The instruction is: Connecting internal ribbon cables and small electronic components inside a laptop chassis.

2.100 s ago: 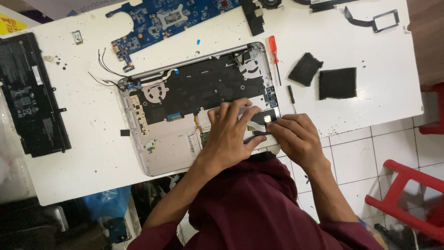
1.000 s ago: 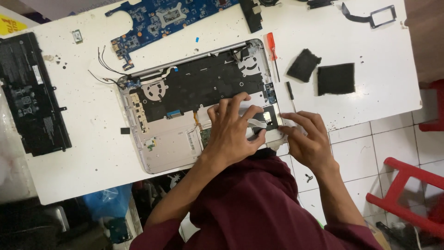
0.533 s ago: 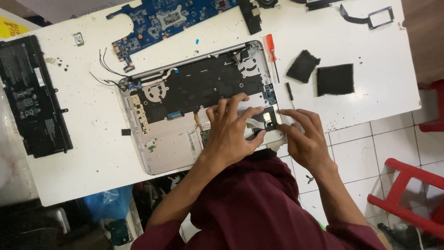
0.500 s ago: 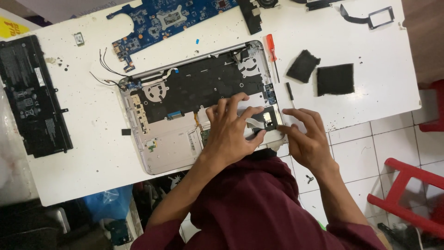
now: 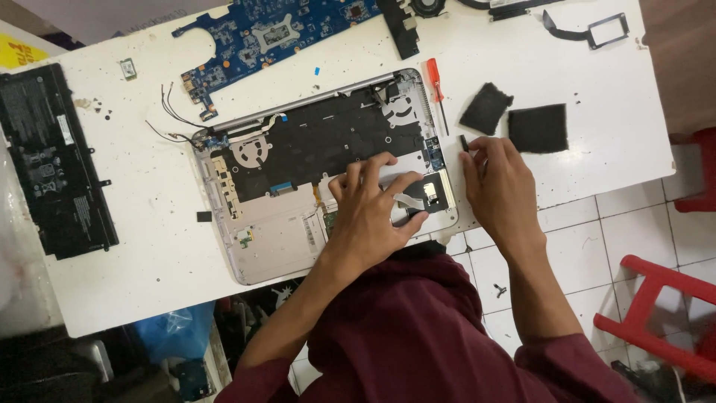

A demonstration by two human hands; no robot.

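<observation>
On the white table: everything lies on one white table point(image 5: 611, 97), seen from above.
Laptop shell: an opened silver laptop shell point(image 5: 268, 239) lies in the middle, its dark inner side up, tilted a little.
Battery: a long black battery point(image 5: 56, 160) lies at the far left edge, well apart from the shell.
Board: a blue circuit board point(image 5: 276, 30) lies above the shell, near the top edge.
Left hand: the left hand point(image 5: 373, 216) rests flat on the shell's lower right part, fingers spread.
Right hand: the right hand point(image 5: 498, 183) is on the table just beside the shell's right edge; its fingertips pinch a small black piece point(image 5: 464, 142).
Pads: two black pads point(image 5: 537, 128) lie near the right hand.
Screwdriver: a red-handled screwdriver point(image 5: 435, 82) lies just beside the shell's top right corner.
</observation>
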